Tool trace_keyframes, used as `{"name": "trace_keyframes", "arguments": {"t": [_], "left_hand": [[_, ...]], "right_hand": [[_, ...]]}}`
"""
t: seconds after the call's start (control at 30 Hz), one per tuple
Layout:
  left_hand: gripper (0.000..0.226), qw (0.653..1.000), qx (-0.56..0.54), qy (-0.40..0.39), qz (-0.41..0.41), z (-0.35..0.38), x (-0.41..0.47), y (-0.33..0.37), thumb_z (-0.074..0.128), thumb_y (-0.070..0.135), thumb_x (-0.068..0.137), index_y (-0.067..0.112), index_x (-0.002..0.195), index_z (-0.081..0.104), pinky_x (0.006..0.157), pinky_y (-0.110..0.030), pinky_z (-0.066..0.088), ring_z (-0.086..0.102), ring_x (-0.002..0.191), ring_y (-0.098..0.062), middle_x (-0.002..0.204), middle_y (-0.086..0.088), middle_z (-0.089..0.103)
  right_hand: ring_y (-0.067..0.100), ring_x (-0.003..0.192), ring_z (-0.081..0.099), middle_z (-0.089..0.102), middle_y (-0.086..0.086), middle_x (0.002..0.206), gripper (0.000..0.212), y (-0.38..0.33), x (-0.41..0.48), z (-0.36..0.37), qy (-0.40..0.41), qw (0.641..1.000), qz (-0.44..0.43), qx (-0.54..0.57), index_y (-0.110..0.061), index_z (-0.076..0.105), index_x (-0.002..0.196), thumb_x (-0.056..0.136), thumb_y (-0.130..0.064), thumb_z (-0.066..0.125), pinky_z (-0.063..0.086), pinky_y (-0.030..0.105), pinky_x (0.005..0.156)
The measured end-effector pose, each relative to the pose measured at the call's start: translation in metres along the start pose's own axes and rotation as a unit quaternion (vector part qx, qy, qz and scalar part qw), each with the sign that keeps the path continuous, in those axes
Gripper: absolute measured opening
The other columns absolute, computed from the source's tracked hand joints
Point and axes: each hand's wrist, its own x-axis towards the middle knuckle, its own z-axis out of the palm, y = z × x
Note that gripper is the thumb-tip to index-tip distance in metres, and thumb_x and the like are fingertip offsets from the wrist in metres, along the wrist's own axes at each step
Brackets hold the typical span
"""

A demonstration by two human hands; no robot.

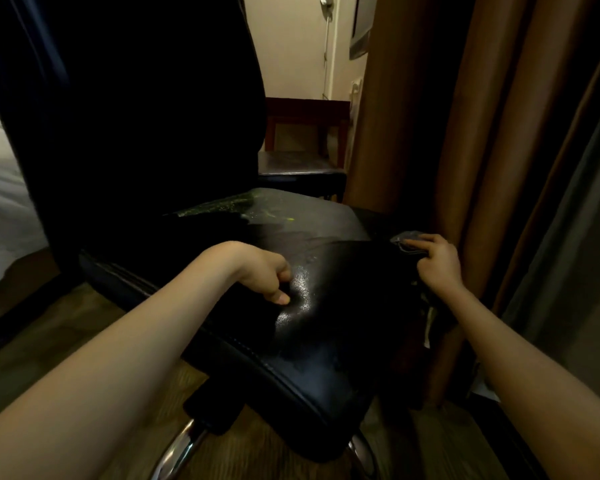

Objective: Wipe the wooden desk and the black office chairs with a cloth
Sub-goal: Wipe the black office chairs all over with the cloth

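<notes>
A black leather office chair fills the view, with its shiny seat [326, 323] in the middle and its tall backrest [136, 116] at the upper left. Pale green-yellow specks lie on the rear of the seat [250, 206]. My left hand [264, 271] rests on the middle of the seat, fingers curled under and holding nothing. My right hand [437, 261] grips a dark grey cloth [407, 242] against the seat's right edge; part of the cloth hangs down below my wrist.
Brown curtains [430, 133] hang close to the chair's right side. Behind the seat are a second dark chair seat [302, 164] and a dark wooden table [305, 105]. A pale bed [0, 202] lies at the left. The chair's chrome base [177, 448] stands on wooden flooring.
</notes>
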Motion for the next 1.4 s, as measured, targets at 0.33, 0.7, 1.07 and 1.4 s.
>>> {"name": "trace_keyframes", "arguments": {"t": [0.33,0.7,1.07,1.4], "left_hand": [[0.045,0.991,0.066,-0.082,-0.087,-0.014,-0.012,-0.020,0.061,0.013,0.089,0.004,0.129,0.043,0.077,-0.028,0.038,0.041,0.090,-0.021,0.095,-0.002,0.045],[0.068,0.995,0.045,0.066,-0.052,-0.015,0.020,0.034,0.055,0.058,0.084,-0.001,0.118,0.056,0.091,-0.034,0.041,0.054,0.111,-0.030,0.116,-0.011,0.059],[0.073,0.997,-0.028,0.028,-0.066,-0.012,0.034,0.022,0.064,0.051,0.081,0.000,0.130,0.046,0.101,-0.037,0.039,0.047,0.122,-0.031,0.136,-0.014,0.047],[0.074,0.996,0.015,0.042,-0.081,-0.011,0.027,0.039,0.058,0.048,0.087,0.002,0.141,0.035,0.101,-0.032,0.036,0.040,0.130,-0.029,0.147,-0.011,0.036]], "right_hand": [[0.023,0.124,0.046,0.053,0.006,0.132,0.062,-0.084,-0.009,-0.028,-0.057,0.988,-0.144,0.015,-0.014,0.069,0.113,0.070,0.020,0.039,0.034,0.019,0.098],[0.030,0.120,0.035,0.043,0.000,0.135,0.044,-0.068,0.006,-0.005,-0.076,0.977,-0.052,-0.191,-0.029,0.059,0.124,0.087,-0.007,0.048,0.038,0.046,0.094],[0.022,0.122,0.035,0.041,-0.011,0.138,0.056,-0.106,-0.069,-0.010,-0.106,0.964,-0.200,-0.137,-0.037,0.061,0.122,0.081,-0.002,0.047,0.040,0.036,0.095],[0.039,0.125,0.031,0.038,0.012,0.139,0.047,0.014,0.037,-0.014,-0.080,0.962,0.076,-0.251,-0.025,0.052,0.133,0.093,-0.003,0.041,0.034,0.052,0.102]]}}
